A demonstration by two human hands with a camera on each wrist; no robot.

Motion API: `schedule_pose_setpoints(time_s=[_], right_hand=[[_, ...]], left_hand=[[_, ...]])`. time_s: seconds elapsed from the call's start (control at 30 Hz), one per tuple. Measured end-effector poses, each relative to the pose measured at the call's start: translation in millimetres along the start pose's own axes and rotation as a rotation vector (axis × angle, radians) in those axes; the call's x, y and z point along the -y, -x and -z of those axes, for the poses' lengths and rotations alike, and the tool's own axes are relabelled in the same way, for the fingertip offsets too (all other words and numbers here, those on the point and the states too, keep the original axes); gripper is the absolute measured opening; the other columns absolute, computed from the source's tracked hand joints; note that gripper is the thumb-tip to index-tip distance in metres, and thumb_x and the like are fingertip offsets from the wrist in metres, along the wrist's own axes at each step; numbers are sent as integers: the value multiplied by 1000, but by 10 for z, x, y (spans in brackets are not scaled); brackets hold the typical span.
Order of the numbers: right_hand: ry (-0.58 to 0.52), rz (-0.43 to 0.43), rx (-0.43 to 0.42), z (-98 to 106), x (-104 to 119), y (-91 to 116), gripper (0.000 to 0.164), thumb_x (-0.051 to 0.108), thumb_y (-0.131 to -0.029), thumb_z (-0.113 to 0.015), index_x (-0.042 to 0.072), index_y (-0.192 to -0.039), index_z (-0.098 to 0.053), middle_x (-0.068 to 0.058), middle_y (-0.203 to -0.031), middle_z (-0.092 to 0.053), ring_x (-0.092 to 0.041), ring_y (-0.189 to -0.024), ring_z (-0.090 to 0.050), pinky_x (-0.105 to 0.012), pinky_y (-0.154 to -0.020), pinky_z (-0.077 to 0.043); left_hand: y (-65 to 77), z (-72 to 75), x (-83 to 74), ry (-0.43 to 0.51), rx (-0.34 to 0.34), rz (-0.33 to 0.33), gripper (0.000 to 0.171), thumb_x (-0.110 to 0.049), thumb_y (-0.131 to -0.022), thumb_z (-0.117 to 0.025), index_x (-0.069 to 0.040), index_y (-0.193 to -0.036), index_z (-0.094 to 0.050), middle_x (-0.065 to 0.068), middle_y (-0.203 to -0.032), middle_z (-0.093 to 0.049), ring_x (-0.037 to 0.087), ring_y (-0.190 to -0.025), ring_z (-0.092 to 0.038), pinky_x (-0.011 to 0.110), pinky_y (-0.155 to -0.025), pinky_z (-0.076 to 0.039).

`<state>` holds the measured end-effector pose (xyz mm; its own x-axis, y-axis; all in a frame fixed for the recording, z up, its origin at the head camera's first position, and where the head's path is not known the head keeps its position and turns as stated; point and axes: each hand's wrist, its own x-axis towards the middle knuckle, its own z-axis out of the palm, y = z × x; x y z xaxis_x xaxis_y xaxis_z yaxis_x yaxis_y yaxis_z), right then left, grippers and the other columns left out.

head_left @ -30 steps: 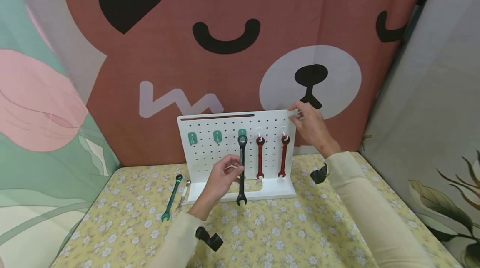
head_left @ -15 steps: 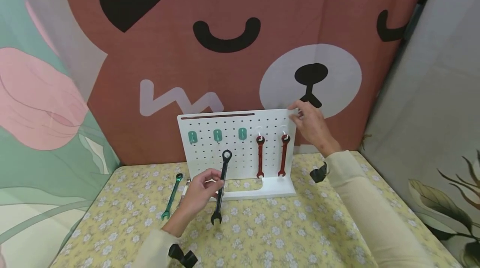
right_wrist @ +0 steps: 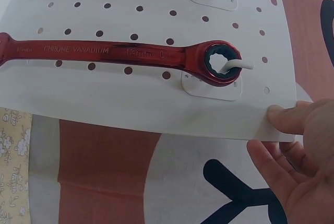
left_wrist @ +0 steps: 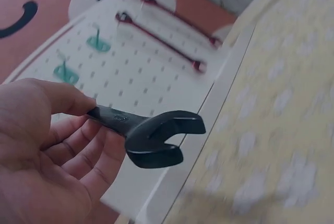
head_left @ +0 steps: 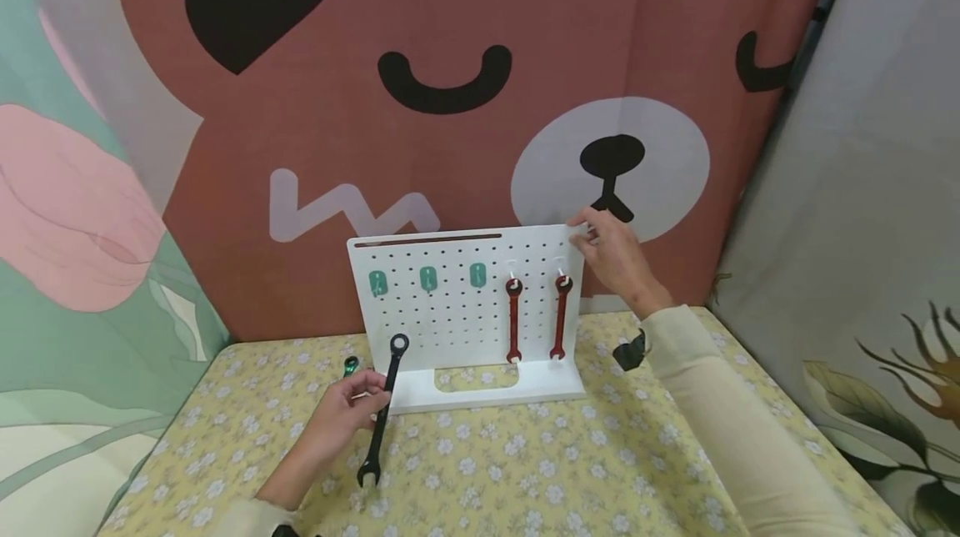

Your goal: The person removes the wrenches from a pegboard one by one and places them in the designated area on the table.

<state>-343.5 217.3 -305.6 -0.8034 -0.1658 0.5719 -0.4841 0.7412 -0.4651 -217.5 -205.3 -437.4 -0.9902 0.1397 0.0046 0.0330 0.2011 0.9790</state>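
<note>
My left hand (head_left: 341,416) pinches a black combination wrench (head_left: 382,416) by its shaft, ring end up, in front of the pegboard's lower left corner. In the left wrist view the wrench's open end (left_wrist: 162,135) points away from the palm. My right hand (head_left: 618,258) grips the top right corner of the white pegboard (head_left: 457,328) between thumb and fingers. Two red wrenches (head_left: 513,320) hang from white hooks on the board's right side. A white hook (right_wrist: 235,66) passes through the ring of the nearer red wrench (right_wrist: 120,51) in the right wrist view.
Several green hooks (head_left: 428,278) without tools sit across the board's left and middle. A green wrench (head_left: 351,365) lies on the floral tablecloth (head_left: 480,470), mostly hidden behind my left hand. A bear-print curtain (head_left: 450,162) hangs right behind the board.
My left hand has carried the black wrench left and down, away from the third green hook, and now covers most of the green wrench. My right hand stays at the board's corner.
</note>
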Motion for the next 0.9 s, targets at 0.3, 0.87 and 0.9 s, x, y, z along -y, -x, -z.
schedule_pose_setpoints(time_s=[0.3, 0.87, 0.9], right_hand=[[5, 25, -23, -1, 15, -11, 22, 7, -100, -69, 10, -121, -67, -14, -117, -62, -33, -103, -63, -49, -80, -57], [-4, 28, -20, -39, 2, 4, 22, 5, -100, -68, 9, -122, -67, -15, -115, -62, -33, -103, -63, -48, -79, -57], [-5, 27, -24, -37, 2, 1, 22, 5, -100, -68, 8, -121, -67, -15, -115, -62, -33, -102, -63, -48, -79, -57]], left_hand=[[4, 363, 142, -60, -118, 76, 27, -11, -102, -66, 6, -122, -61, 11, -105, -60, 21, -85, -61, 38, -67, -57], [-9, 1045, 526, -281, -202, 166, 28, -12, -104, -61, 9, -122, -59, 11, -101, -59, 23, -81, -57, 38, -63, -57], [-27, 1077, 549, -293, -203, 165, 28, -12, -103, -61, 9, -121, -59, 11, -101, -60, 23, -79, -57, 38, -63, -56]])
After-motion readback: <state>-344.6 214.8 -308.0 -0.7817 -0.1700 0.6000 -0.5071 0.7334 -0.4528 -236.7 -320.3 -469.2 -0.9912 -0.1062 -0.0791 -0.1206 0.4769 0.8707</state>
